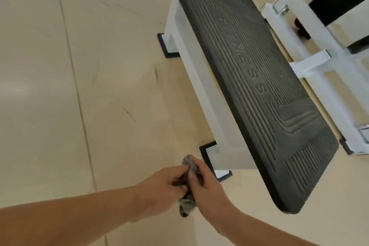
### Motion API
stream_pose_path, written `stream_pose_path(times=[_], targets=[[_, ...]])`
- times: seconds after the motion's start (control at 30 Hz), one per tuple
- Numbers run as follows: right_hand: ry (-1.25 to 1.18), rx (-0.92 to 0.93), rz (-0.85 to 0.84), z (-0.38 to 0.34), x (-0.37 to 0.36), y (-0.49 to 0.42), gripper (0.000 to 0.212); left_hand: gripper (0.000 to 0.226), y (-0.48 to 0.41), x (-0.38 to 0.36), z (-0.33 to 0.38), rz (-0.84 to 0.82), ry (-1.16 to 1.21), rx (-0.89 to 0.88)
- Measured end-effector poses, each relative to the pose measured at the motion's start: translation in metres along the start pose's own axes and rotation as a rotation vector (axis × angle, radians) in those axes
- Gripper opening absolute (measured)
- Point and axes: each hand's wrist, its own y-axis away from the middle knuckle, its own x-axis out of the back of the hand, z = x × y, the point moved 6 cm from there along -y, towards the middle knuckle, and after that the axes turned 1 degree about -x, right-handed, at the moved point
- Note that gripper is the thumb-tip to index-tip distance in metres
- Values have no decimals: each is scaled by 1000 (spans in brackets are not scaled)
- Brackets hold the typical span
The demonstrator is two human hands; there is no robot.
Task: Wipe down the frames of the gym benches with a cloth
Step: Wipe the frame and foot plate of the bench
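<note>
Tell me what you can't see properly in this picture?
Head view:
- cloth: mostly bunched inside the left hand and right hand.
- white frame: largely hidden under the black pad.
- pad lettering: start blurred, only NESS reads.
- neighbouring bench: cut off by the right edge.
</note>
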Motion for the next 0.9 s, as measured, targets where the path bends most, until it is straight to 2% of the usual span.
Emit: stream_pose_path(times=[0.07,0.13,0.2,0.27,0.37,0.43,0.53,0.6,0.67,0.8,0.9], targets=[[87,14,86,15,17,-2,35,44,-13,-4,-10,-105,-49,-15],[129,-17,135,31,35,4,34,43,-25,10,-19,5,-292,16],[161,-96,150,49,49,13,37,54,-30,29,-22,147,-687,34],[303,-126,216,67,67,12,36,61,-36,33,-28,188,-921,-7],[626,-144,421,75,91,-3,29,69,-44,24,-45,178,-1258,-42],[596,-112,588,82,95,-16,22,74,-47,20,-61,160,-1408,-56],[486,3,633,98,75,-30,28,79,-49,28,-78,157,-1437,-136],[490,47,643,111,58,-29,46,82,-49,33,-77,167,-1439,-163],[523,30,634,116,47,-26,70,78,-50,33,-75,149,-1447,-135],[657,-33,543,126,56,-23,85,81,-47,31,-74,98,-1450,-136],[719,-47,531,126,60,-27,101,82,-46,36,-81,179,-1435,-231]])
